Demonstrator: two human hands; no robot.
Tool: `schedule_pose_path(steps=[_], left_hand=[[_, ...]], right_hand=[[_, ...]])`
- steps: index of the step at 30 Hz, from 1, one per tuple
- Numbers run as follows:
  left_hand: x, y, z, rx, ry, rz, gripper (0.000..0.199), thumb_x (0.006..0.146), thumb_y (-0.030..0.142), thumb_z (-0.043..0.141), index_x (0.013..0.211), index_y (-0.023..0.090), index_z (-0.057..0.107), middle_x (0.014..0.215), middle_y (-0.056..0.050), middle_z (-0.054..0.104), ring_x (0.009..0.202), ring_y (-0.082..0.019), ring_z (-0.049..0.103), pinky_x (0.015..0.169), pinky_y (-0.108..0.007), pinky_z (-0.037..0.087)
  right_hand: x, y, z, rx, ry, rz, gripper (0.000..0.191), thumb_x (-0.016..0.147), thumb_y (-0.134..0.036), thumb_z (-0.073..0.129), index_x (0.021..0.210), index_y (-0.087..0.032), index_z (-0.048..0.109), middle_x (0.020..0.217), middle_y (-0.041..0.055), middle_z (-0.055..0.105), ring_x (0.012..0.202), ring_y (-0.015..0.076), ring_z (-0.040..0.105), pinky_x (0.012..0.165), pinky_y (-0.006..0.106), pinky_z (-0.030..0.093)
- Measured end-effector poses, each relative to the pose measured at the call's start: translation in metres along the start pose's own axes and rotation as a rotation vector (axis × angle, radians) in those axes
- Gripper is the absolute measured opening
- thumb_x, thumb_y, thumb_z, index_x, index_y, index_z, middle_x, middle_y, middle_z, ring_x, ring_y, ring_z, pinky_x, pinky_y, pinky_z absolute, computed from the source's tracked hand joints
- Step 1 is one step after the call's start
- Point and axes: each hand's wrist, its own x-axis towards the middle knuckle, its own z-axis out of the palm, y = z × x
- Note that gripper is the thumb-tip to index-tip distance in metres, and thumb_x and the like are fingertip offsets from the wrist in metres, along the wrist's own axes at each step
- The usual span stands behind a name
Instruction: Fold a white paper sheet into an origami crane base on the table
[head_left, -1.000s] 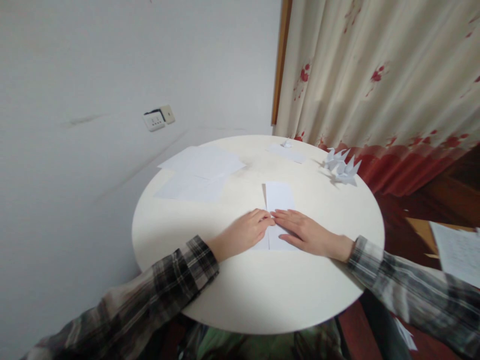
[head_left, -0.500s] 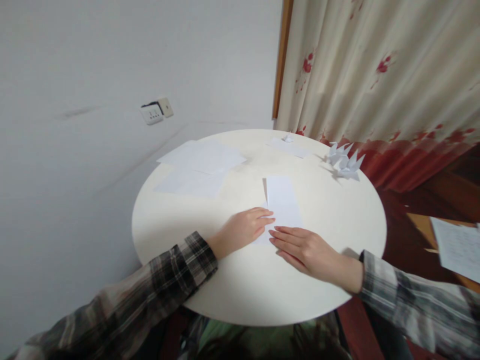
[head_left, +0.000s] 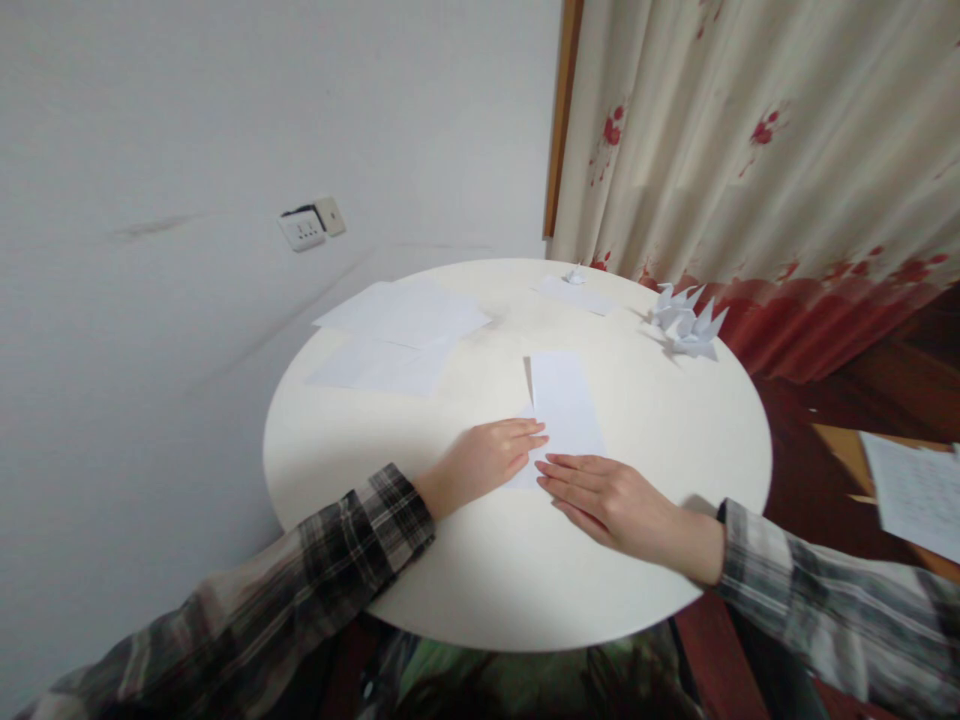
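A folded white paper [head_left: 564, 400] lies on the round white table [head_left: 517, 590], with a raised flap along its left side. My left hand [head_left: 491, 455] rests on the paper's lower left part, its fingers extended and holding nothing. Just right of it, my right hand [head_left: 611, 495] lies flat over the paper's lower edge, fingers stretched out side by side. The fingertips of the two hands are close together but apart. Part of the paper's lower end is hidden under the hands.
White sheets [head_left: 405, 325] overlap at the back left. Folded paper cranes [head_left: 686, 322] stand at the right rim. A small folded piece [head_left: 575, 275] sits by another sheet [head_left: 581, 296] at the back. Beyond the table are a wall and a curtain [head_left: 697, 130].
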Motion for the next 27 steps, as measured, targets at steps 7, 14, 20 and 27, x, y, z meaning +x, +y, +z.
schedule_pose_path(steps=[7,14,20,27], left_hand=[[0.000,0.000,0.001,0.002,0.014,-0.006,0.035,0.083,0.007,0.040,0.113,0.016,0.056,0.121,-0.005,0.058,0.114,-0.014,0.051,0.100,-0.030,0.041],[0.014,0.011,-0.006,0.053,0.018,-0.034,0.025,0.085,0.012,0.043,0.106,0.016,0.056,0.099,-0.005,0.063,0.099,-0.017,0.056,0.088,-0.030,0.047],[0.047,0.017,-0.014,0.226,-0.079,-0.012,0.017,0.089,0.021,0.044,0.085,0.017,0.060,0.076,-0.003,0.054,0.074,-0.016,0.055,0.064,-0.026,0.046],[0.079,0.014,0.002,0.183,-0.047,-0.104,0.021,0.088,0.029,0.049,0.074,0.015,0.057,0.081,-0.005,0.054,0.078,-0.018,0.055,0.064,-0.027,0.045]], right_hand=[[0.000,-0.001,-0.002,0.042,-0.006,0.018,0.032,0.088,-0.017,0.044,0.116,-0.012,0.058,0.120,0.0119,0.059,0.117,0.0191,0.051,0.096,0.035,0.047],[0.001,-0.002,-0.006,0.074,-0.035,0.028,0.033,0.088,-0.016,0.042,0.117,-0.011,0.057,0.120,0.0117,0.059,0.119,0.0192,0.048,0.099,0.035,0.045],[0.001,-0.002,-0.009,0.102,-0.037,0.033,0.034,0.087,-0.015,0.042,0.118,-0.011,0.056,0.121,0.0122,0.058,0.119,0.0193,0.048,0.098,0.036,0.044],[0.001,-0.003,-0.014,0.155,-0.064,0.055,0.036,0.087,-0.014,0.042,0.120,-0.009,0.054,0.124,0.0144,0.055,0.123,0.0189,0.044,0.102,0.036,0.041]])
